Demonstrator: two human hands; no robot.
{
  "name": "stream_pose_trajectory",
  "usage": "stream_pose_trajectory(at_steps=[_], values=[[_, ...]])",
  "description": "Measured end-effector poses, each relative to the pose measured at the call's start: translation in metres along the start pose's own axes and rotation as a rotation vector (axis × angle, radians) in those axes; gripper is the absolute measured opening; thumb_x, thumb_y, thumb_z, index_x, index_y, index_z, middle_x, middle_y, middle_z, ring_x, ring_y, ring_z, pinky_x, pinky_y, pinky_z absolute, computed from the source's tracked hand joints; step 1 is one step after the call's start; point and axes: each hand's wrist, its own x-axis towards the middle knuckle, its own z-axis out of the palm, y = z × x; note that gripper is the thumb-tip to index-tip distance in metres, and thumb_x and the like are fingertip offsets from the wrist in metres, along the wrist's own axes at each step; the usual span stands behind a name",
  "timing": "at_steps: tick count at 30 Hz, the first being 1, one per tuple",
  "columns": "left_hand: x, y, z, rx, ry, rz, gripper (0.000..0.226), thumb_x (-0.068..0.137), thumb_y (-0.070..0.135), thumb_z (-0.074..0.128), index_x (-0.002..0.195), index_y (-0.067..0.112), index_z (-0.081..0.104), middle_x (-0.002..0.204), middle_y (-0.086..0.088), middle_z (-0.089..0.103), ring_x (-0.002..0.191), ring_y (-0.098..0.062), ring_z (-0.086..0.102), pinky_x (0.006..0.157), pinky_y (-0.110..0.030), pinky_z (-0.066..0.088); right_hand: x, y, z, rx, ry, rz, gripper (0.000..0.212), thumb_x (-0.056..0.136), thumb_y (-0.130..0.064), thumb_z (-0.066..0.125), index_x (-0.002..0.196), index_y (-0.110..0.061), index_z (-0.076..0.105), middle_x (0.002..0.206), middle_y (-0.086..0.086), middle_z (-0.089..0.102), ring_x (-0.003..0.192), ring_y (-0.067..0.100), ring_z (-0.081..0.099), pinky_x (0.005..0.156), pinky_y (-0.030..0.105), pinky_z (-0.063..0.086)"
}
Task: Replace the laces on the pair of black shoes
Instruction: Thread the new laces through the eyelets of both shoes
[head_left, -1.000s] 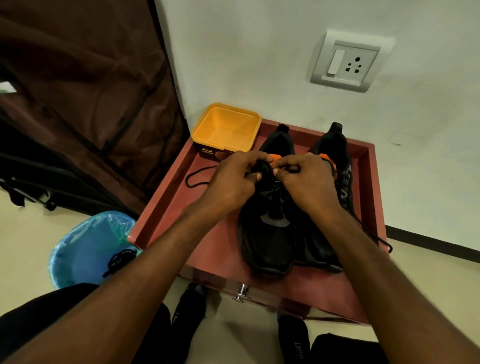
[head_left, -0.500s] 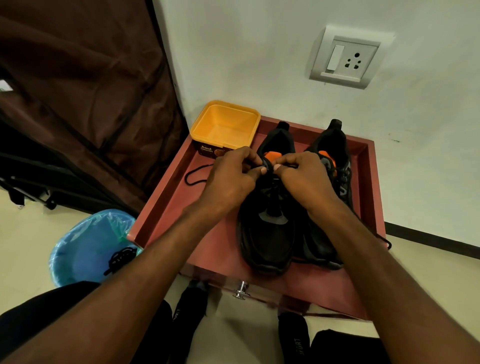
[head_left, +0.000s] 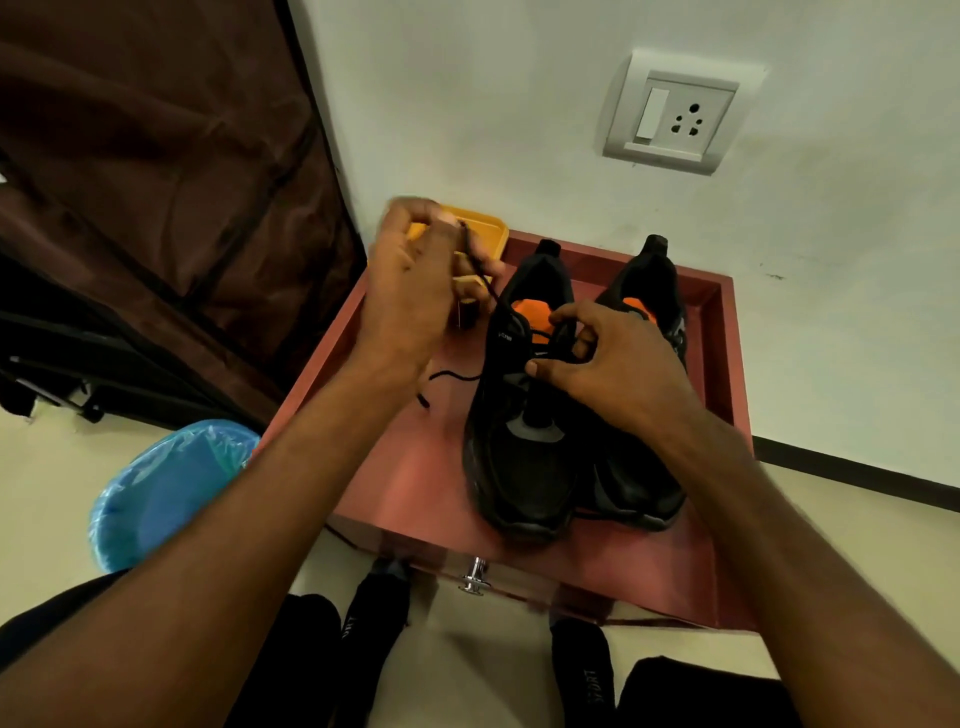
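Two black shoes with orange insoles stand side by side in a red-brown drawer, toes toward me: the left shoe and the right shoe. My left hand is raised above the drawer's left side and pinches a black lace that runs taut down to the left shoe's eyelets. The lace's loose end lies on the drawer floor. My right hand rests on the left shoe's top eyelets with finger and thumb curled round the lace there.
A yellow plastic box sits in the drawer's back left corner, partly behind my left hand. A blue-lined bin stands on the floor at left. A brown fabric wardrobe is beside it. The wall carries a socket.
My left hand has lifted up and to the left, drawing the lace out of the shoe. My right hand stays at the eyelets, now with its fingers spread a little.
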Motion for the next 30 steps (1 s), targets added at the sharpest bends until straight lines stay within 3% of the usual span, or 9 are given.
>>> stream_pose_trajectory(at_steps=[3, 6, 9, 12, 16, 19, 22, 25, 30], values=[[0.013, -0.005, -0.013, 0.271, 0.09, -0.001, 0.001, 0.106, 0.013, 0.05, 0.106, 0.012, 0.05, 0.08, -0.008, 0.059, 0.064, -0.015, 0.059, 0.055, -0.03, 0.048, -0.001, -0.001, 0.0, -0.028, 0.013, -0.038, 0.065, 0.08, -0.056, 0.081, 0.136, -0.03, 0.061, 0.09, -0.015, 0.053, 0.086, 0.009, 0.055, 0.066, 0.025, 0.042], [0.003, -0.03, -0.015, 0.762, -0.099, -0.007, 0.015, 0.097, 0.028, 0.071, 0.1, 0.014, 0.066, 0.081, 0.001, 0.064, 0.066, -0.008, 0.058, 0.058, -0.021, 0.047, 0.0, -0.001, 0.002, -0.063, 0.024, -0.055, 0.068, 0.077, -0.06, 0.08, 0.135, -0.031, 0.061, 0.093, -0.015, 0.046, 0.104, 0.021, 0.055, 0.081, 0.04, 0.054], [-0.012, -0.046, -0.008, 0.961, -0.24, -0.01, 0.008, 0.093, 0.025, 0.076, 0.091, 0.017, 0.075, 0.085, 0.005, 0.07, 0.074, -0.003, 0.064, 0.064, -0.023, 0.054, -0.001, -0.002, 0.003, -0.109, 0.033, -0.066, 0.072, 0.076, -0.064, 0.08, 0.137, -0.031, 0.061, 0.104, -0.01, 0.044, 0.113, 0.023, 0.051, 0.091, 0.045, 0.054], [-0.009, -0.039, -0.006, 0.699, -0.155, -0.051, 0.012, 0.096, 0.011, 0.069, 0.086, 0.017, 0.071, 0.084, 0.002, 0.072, 0.076, -0.009, 0.067, 0.067, -0.026, 0.052, -0.004, -0.002, 0.001, -0.127, 0.052, -0.055, 0.072, 0.077, -0.063, 0.079, 0.139, -0.033, 0.059, 0.111, -0.008, 0.04, 0.118, 0.018, 0.043, 0.094, 0.039, 0.049], [0.005, -0.009, -0.008, -0.088, 0.077, -0.233, 0.018, 0.11, 0.013, 0.044, 0.095, 0.016, 0.054, 0.089, -0.008, 0.074, 0.082, -0.023, 0.073, 0.059, -0.026, 0.05, -0.008, -0.001, 0.0, -0.099, 0.047, -0.041, 0.071, 0.078, -0.062, 0.079, 0.14, -0.036, 0.057, 0.115, -0.008, 0.041, 0.115, 0.012, 0.034, 0.092, 0.034, 0.042], [0.008, -0.014, -0.013, 0.156, 0.087, -0.249, 0.012, 0.11, 0.018, 0.048, 0.101, 0.013, 0.055, 0.075, -0.002, 0.067, 0.062, -0.014, 0.064, 0.054, -0.026, 0.045, -0.008, -0.002, 0.001, -0.095, 0.035, -0.034, 0.071, 0.078, -0.062, 0.079, 0.14, -0.037, 0.056, 0.115, -0.007, 0.042, 0.123, 0.018, 0.037, 0.097, 0.039, 0.046], [-0.003, -0.028, -0.011, 0.621, -0.13, -0.139, 0.014, 0.098, 0.026, 0.07, 0.099, 0.012, 0.068, 0.083, 0.003, 0.069, 0.071, -0.008, 0.064, 0.062, -0.023, 0.052, -0.006, -0.003, 0.002, -0.088, 0.042, -0.03, 0.071, 0.077, -0.062, 0.08, 0.139, -0.035, 0.058, 0.112, -0.007, 0.045, 0.124, 0.021, 0.04, 0.096, 0.038, 0.045], [-0.012, -0.038, -0.008, 0.865, -0.223, -0.084, 0.006, 0.092, 0.019, 0.075, 0.087, 0.017, 0.074, 0.083, 0.006, 0.072, 0.078, -0.006, 0.068, 0.067, -0.028, 0.056, -0.004, -0.002, 0.005, -0.082, 0.066, -0.054, 0.071, 0.075, -0.062, 0.082, 0.137, -0.032, 0.061, 0.108, -0.009, 0.051, 0.118, 0.022, 0.049, 0.092, 0.036, 0.048], [-0.001, -0.022, -0.008, 0.591, -0.028, -0.139, 0.022, 0.106, 0.007, 0.048, 0.094, 0.0, 0.065, 0.087, -0.007, 0.072, 0.068, -0.002, 0.065, 0.062, -0.018, 0.047, -0.004, 0.0, 0.002, -0.013, 0.061, -0.068, 0.065, 0.075, -0.055, 0.085, 0.131, -0.029, 0.066, 0.089, -0.012, 0.056, 0.082, 0.006, 0.054, 0.063, 0.021, 0.036]])
